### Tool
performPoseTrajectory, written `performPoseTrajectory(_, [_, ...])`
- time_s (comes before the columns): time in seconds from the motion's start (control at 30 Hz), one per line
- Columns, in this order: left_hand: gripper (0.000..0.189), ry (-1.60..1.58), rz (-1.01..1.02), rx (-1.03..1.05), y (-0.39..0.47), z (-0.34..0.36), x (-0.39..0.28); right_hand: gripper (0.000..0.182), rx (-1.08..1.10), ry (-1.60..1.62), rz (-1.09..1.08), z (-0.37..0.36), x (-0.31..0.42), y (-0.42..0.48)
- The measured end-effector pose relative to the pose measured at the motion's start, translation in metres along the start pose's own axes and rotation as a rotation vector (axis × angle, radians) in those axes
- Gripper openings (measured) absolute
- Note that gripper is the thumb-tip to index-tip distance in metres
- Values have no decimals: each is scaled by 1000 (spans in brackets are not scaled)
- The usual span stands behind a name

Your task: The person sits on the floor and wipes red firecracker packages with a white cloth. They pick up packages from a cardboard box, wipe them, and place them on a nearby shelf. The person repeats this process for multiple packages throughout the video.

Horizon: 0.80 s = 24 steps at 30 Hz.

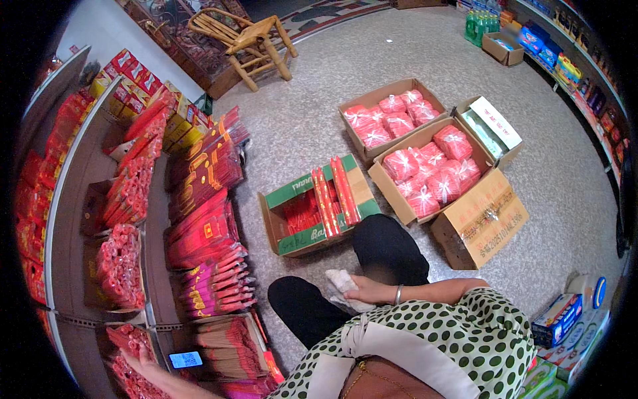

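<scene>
My left hand (138, 363) reaches onto the lower-left shelf and touches a box of red film-wrapped candles (130, 383). Its thumb and fingers look spread, and none of the packs is clearly lifted. In my right hand (369, 291) is a crumpled white cloth (341, 284), held above my lap between the knees. Before me on the floor stands a green and brown carton (271, 242) holding red sticks. Two long red candle packs (326, 204) lie across its top. Bundled incense sticks (224, 346) fill a box right of my left hand.
Two open cartons (406, 218) of pink packs tied with white ribbon stand ahead on the right. Beside them sit a closed carton (481, 219) and a smaller white-flapped box (496, 122). A bamboo chair (254, 37) stands farther back. Stocked shelves (578, 95) run along the right.
</scene>
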<state>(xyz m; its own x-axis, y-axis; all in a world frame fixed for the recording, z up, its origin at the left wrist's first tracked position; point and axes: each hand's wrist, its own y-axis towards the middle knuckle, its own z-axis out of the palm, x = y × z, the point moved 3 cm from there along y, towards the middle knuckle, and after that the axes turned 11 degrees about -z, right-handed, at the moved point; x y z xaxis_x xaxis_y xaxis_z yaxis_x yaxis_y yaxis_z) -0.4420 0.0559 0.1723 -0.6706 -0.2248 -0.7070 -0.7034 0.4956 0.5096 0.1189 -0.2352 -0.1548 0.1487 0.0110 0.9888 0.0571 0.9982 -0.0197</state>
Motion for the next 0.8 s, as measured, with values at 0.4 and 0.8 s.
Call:
performPoseTrajectory(0.4, [62, -1258, -261, 999, -178, 21, -50, 47, -124, 40, -22, -10, 32, 4])
performPoseTrajectory(0.8, [43, -1379, -1738, 2056, -511, 93, -115, 71, 95, -921, -1024, 30, 176, 43])
